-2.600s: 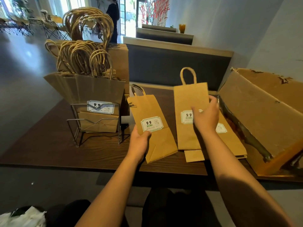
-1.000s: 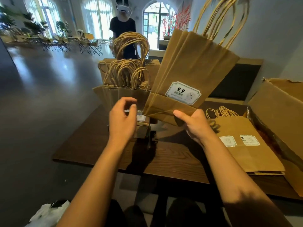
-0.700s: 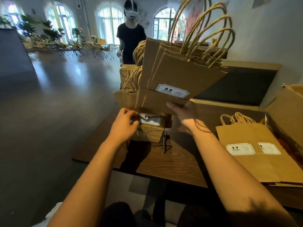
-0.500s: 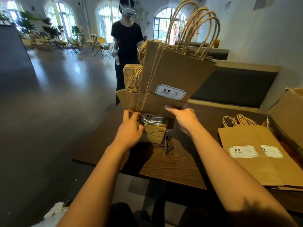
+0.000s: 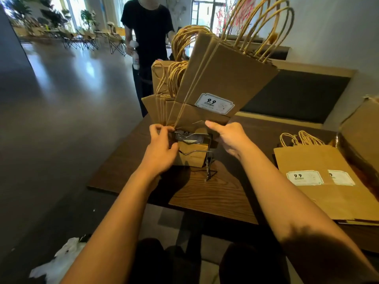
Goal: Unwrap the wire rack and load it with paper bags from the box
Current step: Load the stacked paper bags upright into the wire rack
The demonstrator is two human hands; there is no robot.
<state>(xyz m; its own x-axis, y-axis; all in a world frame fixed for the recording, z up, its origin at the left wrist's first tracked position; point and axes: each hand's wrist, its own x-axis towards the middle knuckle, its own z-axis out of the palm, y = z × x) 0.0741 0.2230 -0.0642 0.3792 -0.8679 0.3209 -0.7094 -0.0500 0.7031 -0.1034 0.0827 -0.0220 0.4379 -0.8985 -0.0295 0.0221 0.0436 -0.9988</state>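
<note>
A wire rack (image 5: 208, 160) stands on the wooden table (image 5: 215, 197) and holds several brown paper bags (image 5: 162, 105) with twine handles. My right hand (image 5: 229, 138) grips the bottom edge of a small bundle of paper bags (image 5: 225, 80), which stands tilted right over the rack's front. My left hand (image 5: 162, 148) pinches the bundle's lower left corner at the rack's top wire. More flat paper bags (image 5: 328, 181) lie on the table at the right, beside the cardboard box (image 5: 361, 130).
A person in black (image 5: 147, 37) stands just beyond the table's far end. A dark bench back (image 5: 297, 95) runs behind the table. White wrapping (image 5: 59, 261) lies on the floor at lower left. Open floor stretches to the left.
The bundle in my right hand has come down from the air to the front of the rack. My left hand has moved in to its lower left corner.
</note>
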